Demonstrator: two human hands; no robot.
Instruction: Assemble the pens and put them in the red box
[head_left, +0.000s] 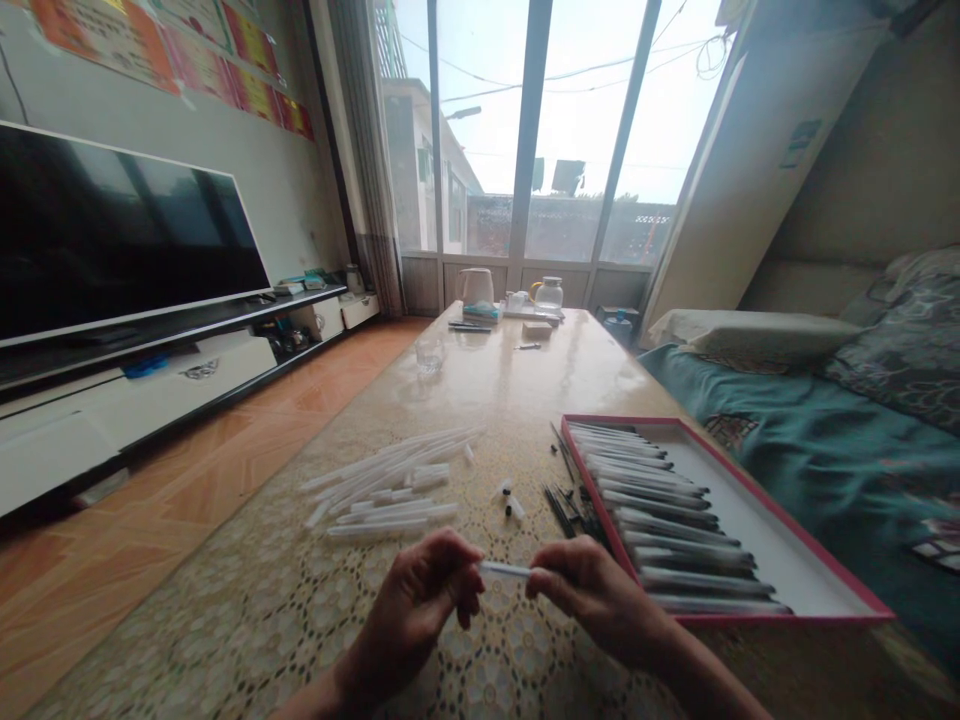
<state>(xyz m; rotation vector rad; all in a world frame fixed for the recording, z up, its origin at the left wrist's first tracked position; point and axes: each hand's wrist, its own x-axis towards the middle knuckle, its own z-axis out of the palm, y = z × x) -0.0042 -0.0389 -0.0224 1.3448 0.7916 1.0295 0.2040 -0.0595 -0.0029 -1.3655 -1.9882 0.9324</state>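
Between my two hands, low over the near part of the table, is a slim white pen (506, 569), lying level. My left hand (420, 600) pinches its left end and my right hand (589, 595) pinches the right end; both ends are hidden by fingers. Left of centre lies a loose pile of white pen barrels (390, 485). Several small white and black caps (510, 500) sit just beyond my hands. Dark thin refills (566, 505) lie beside a pink-rimmed box (810, 510), which holds a row of assembled pens (675, 510).
The long table (300, 610) has a lace-patterned cover. At its far end stand a beige jug (476, 288), a glass pitcher (550, 292) and a small box (536, 329); a clear glass (429, 357) is at the left edge. A sofa (720, 390) runs along the right, a television (127, 230) on the left.
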